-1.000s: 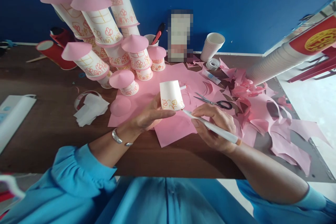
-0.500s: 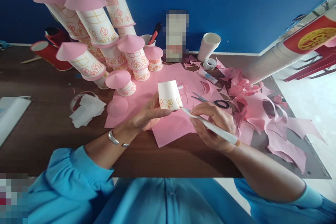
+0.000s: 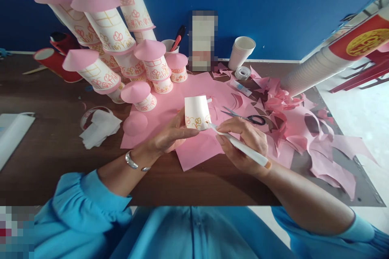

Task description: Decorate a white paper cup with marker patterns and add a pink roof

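My left hand [image 3: 172,132] grips a small white paper cup [image 3: 196,107], with flowers and grass drawn in orange and yellow along its lower edge. A white marker [image 3: 247,149] is held in my right hand [image 3: 246,141], its tip touching the cup's lower right part. Beneath both hands lie sheets of pink paper [image 3: 197,160]. To the left stand several paper-cup towers [image 3: 117,36] with pink cone roofs and drawn flowers and windows. A flat-lying pink cone [image 3: 135,124] is near my left wrist. Scissors [image 3: 255,119] with black handles lie beyond my right hand.
Pink paper scraps [image 3: 328,162] cover the table's right side, beside a long stack of white cups [image 3: 319,66]. Clear tape [image 3: 243,73], a glue tube [image 3: 240,88] and upright cups [image 3: 242,52] are at the back. White tissue [image 3: 100,127] and a tape roll [image 3: 91,117] lie left.
The cup in my left hand has turned slightly and come a little lower. My right hand with the marker has shifted slightly left, the tip still at the cup's lower edge.
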`<state>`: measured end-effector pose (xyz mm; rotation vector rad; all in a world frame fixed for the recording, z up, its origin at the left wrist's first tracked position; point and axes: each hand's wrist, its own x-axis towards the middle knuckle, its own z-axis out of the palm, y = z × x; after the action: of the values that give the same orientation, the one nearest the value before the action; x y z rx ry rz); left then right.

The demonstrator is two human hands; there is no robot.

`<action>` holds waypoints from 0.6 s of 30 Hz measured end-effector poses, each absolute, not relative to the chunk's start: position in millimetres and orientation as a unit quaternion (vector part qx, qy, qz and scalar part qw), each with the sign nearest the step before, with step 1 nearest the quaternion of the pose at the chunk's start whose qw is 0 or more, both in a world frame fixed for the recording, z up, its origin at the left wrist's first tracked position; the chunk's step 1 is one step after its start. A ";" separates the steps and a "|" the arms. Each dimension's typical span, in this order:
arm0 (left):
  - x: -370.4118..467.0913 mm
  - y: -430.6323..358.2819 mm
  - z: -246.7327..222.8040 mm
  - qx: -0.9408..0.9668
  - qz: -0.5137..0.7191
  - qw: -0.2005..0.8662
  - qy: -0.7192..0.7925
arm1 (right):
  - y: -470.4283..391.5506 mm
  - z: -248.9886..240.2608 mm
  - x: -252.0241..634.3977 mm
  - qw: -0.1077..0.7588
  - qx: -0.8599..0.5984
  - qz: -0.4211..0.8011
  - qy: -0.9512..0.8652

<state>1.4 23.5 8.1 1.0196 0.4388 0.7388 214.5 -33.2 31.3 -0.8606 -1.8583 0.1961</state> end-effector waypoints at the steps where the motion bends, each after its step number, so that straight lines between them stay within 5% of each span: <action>1: 1.5 23.4 8.6 0.475 0.340 0.786 0.203 | -33.2 30.9 214.5 0.515 -0.359 0.081 -0.774; 18: 1.6 23.8 5.8 0.486 0.331 0.783 0.203 | -31.8 30.3 213.7 0.514 -0.364 0.062 -0.774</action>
<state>1.6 23.8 5.8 1.0502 0.4377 0.7143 213.7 -31.8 30.3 -0.8743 -1.8606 0.1494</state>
